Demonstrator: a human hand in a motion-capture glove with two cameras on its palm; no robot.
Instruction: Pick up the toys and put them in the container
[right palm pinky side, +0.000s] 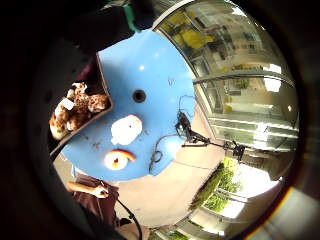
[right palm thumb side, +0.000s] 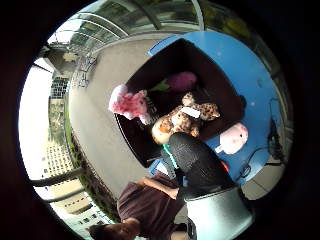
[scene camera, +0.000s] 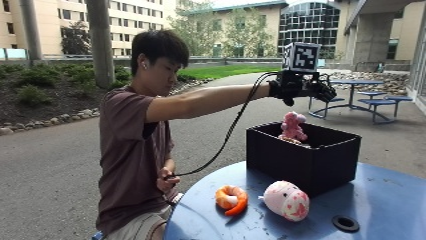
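Observation:
My gloved right hand (scene camera: 303, 87) hovers above the black container (scene camera: 303, 160), fingers relaxed and holding nothing. Just under it a pink plush toy (scene camera: 291, 126) stands out of the container's top, apart from the hand; the thumb side palm view shows the pink plush (right palm thumb side: 131, 104) at the container's rim. Inside lie a spotted brown plush (right palm thumb side: 187, 117) and a purple toy (right palm thumb side: 181, 80). On the blue table (scene camera: 379, 195), in front of the container, rest a round pink plush (scene camera: 286, 200) and an orange and white curled toy (scene camera: 231, 197).
A black-rimmed hole (scene camera: 345, 223) marks the table's middle. The bare left hand (scene camera: 166, 182) holds a cable at the table's near edge. A small tripod (right palm pinky side: 187, 131) stands on the table's far side. Pavement surrounds the table.

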